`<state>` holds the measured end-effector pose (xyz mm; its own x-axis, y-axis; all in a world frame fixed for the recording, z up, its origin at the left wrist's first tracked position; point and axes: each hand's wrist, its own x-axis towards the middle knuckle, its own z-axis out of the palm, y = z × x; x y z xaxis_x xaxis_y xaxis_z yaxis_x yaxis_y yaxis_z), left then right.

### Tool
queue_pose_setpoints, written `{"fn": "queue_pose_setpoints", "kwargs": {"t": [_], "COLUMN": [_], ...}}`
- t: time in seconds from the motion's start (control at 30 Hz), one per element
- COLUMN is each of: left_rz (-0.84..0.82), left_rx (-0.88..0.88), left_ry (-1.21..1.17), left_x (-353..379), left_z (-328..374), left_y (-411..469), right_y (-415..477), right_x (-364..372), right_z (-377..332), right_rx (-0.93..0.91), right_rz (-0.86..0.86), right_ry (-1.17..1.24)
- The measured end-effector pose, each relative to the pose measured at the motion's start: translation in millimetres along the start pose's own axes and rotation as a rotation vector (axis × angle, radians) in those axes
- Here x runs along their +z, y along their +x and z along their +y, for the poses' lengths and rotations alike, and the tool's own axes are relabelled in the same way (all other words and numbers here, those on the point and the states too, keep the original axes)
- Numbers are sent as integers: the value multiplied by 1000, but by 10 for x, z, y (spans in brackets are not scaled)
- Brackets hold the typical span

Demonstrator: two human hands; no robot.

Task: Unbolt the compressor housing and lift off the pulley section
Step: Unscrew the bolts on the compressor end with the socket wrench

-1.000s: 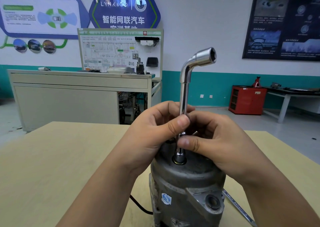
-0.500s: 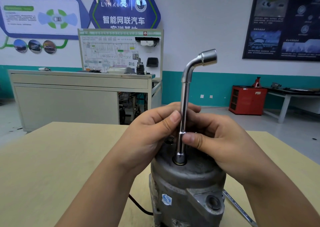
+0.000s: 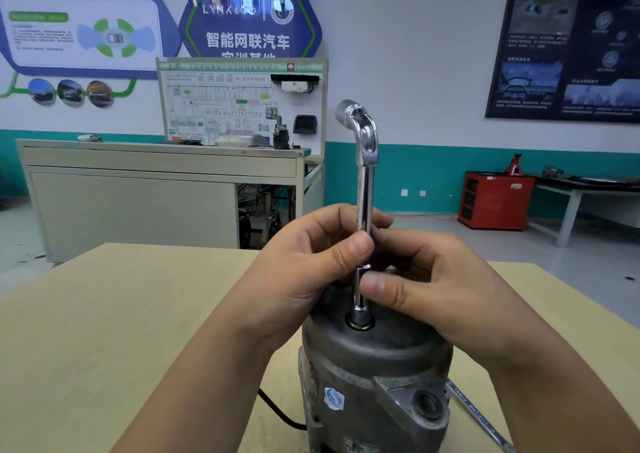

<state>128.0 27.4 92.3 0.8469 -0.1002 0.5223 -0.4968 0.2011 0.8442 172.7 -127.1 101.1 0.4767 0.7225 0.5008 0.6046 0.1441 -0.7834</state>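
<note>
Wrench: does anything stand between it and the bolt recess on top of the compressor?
Nothing visible. The wrench stands with its lower end in the recess on the compressor top; the left hand and right hand pinch its shaft. The bolt is hidden.

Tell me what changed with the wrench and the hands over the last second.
The socket wrench turned about its upright shaft: its bent head pointed right, now points left and away. The left hand and right hand still pinch the shaft; the compressor housing has not moved.

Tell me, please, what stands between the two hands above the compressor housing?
The upright socket wrench, pinched by the left hand and right hand, its lower end in the compressor housing top; head view.
</note>
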Motion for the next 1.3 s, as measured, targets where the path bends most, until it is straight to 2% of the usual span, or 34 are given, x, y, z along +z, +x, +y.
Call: {"fn": "queue_pose_setpoints", "kwargs": {"t": [0.2,0.3,0.43,0.57,1.0,1.3], "left_rz": [15,39,-34,-54,-55,-46], "left_rx": [-3,2,64,51,41,58], "left_ry": [4,13,13,-11,-24,-9], "left_x": [8,-3,7,33,21,15], "left_z": [4,-10,12,24,23,9], "left_y": [7,19,-1,-6,3,16], "right_y": [2,7,8,7,-2,1], "right_x": [3,7,19,28,3,-24], "right_z": [3,3,10,16,14,34], "right_rx": [20,15,4,-5,16,23], "right_rz": [67,66,47,39,4,60], "right_ry": [-69,-40,29,88,98,-56]}}
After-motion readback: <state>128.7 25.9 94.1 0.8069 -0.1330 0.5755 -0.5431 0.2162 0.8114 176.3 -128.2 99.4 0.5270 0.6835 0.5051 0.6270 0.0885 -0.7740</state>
